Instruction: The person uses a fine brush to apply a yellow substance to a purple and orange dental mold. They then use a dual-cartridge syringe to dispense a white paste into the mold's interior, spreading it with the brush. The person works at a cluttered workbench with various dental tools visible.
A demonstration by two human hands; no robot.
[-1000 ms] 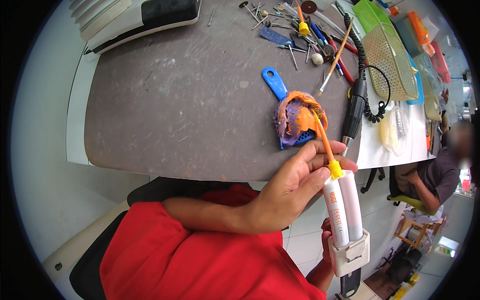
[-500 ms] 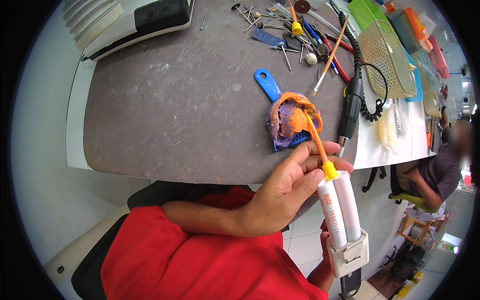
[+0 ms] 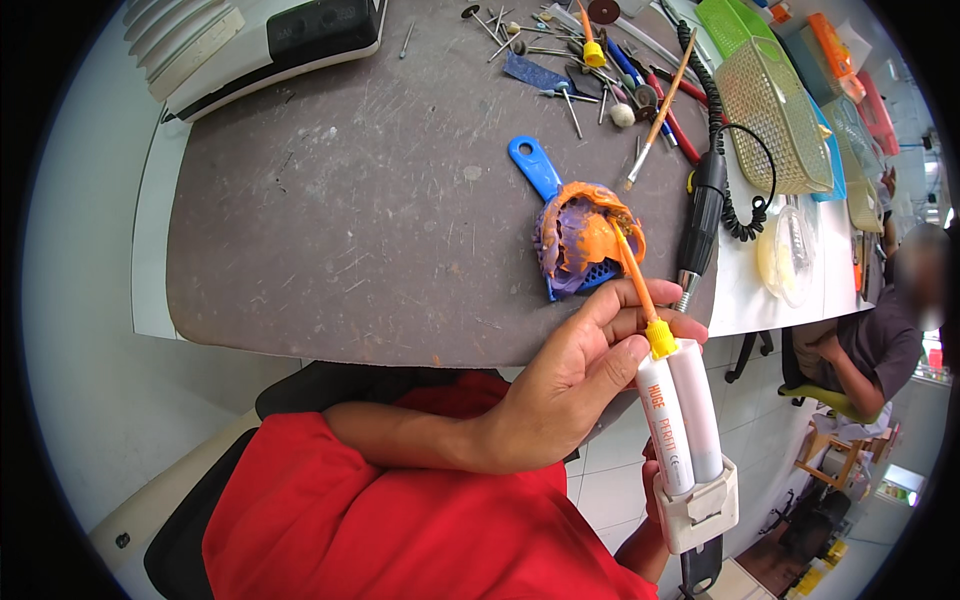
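Observation:
My left hand (image 3: 570,385) is closed around the top of a white double-barrel cartridge (image 3: 668,425), its thumb beside the yellow collar of an orange mixing tip (image 3: 638,275). The cartridge sits in a white dispensing gun (image 3: 697,507), mostly hidden behind it is my right hand (image 3: 652,485), wrapped at the gun's grip. The tip's end reaches into a blue dental impression tray (image 3: 535,168) that lies on the bench. Orange paste (image 3: 598,240) covers part of the purple impression material (image 3: 562,225) in the tray.
A black handpiece (image 3: 703,215) with a coiled cord lies right of the tray. Beyond are a paintbrush (image 3: 662,115), burs, pliers and another yellow-collared tip (image 3: 593,52). Plastic baskets (image 3: 765,115) and a clear lidded tub (image 3: 785,262) stand at right. A seated person (image 3: 870,350) is farther off.
Hardly anything differs. The tip and cartridge have shifted very slightly, still pointing into the tray, and both hands keep their hold.

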